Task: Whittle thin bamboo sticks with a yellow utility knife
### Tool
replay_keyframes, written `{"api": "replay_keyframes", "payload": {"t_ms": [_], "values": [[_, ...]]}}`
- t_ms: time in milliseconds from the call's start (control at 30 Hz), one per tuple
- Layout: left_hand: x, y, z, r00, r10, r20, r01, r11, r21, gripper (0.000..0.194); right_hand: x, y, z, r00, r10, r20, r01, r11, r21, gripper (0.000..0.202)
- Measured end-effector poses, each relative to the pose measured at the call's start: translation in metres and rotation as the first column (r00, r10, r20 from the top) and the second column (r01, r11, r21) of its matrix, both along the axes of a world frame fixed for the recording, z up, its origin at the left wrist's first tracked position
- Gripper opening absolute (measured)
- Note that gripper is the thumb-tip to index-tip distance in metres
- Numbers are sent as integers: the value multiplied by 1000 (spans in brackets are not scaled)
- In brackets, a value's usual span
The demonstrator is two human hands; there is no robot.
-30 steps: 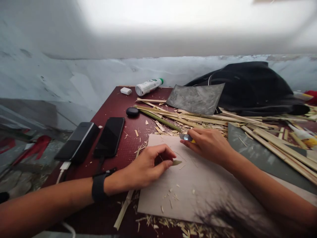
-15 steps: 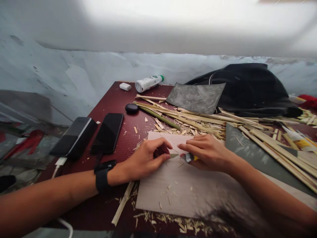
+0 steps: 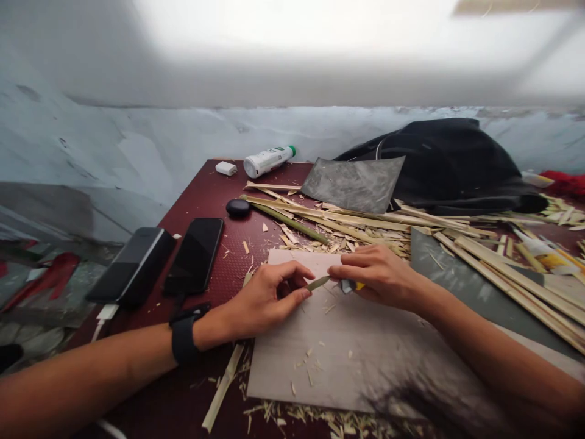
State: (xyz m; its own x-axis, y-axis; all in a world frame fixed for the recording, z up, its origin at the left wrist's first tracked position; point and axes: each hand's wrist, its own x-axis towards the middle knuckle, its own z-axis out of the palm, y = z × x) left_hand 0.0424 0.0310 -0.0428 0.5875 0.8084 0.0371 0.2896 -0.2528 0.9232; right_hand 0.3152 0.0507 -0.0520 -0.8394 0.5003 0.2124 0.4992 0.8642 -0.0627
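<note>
Over the upper part of a pale board, my left hand pinches a small green bamboo sliver between thumb and fingers. The sliver's pointed end sticks out to the right and slants upward. My right hand is closed around a cutter knife with grey and yellow parts, mostly covered by the fingers. Its blade is too small to make out. The sliver's tip lies close to the right fingertips; whether they touch I cannot tell. Thin shavings are scattered on the board.
Behind the board lie long bamboo strips, a grey sheet and a black bag. To the left are a phone, a power bank and a black case. A white bottle lies near the wall.
More of the bamboo sliver shows beyond my left fingers, and it now slants up to the right. My right hand still holds the knife beside it. The whole view has shifted slightly.
</note>
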Motion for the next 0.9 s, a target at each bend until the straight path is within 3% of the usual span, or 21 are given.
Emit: {"api": "replay_keyframes", "payload": {"t_ms": [100, 200, 400, 567, 900], "values": [[1, 0, 1, 999, 19, 30, -15, 993, -118, 28, 3, 1, -3, 991, -54, -119, 55, 998, 5, 34], [2, 0, 3, 980, 94, 176, -35, 950, -311, 24, 4, 2, -5, 969, -126, -211, 129, 992, 0, 31], [5, 1, 6, 923, 234, 304, -86, 898, -431, 15, 0, 4, -6, 954, -245, -171, 240, 970, -47, 22], [4, 5, 1, 920, 215, 327, -47, 890, -453, 20, -3, 5, -5, 972, -229, -44, 227, 973, -52, 24], [4, 4, -3, 931, 226, 286, -60, 869, -491, 25, -1, 6, -6, 970, -243, 12, 243, 967, -79, 23]]}}
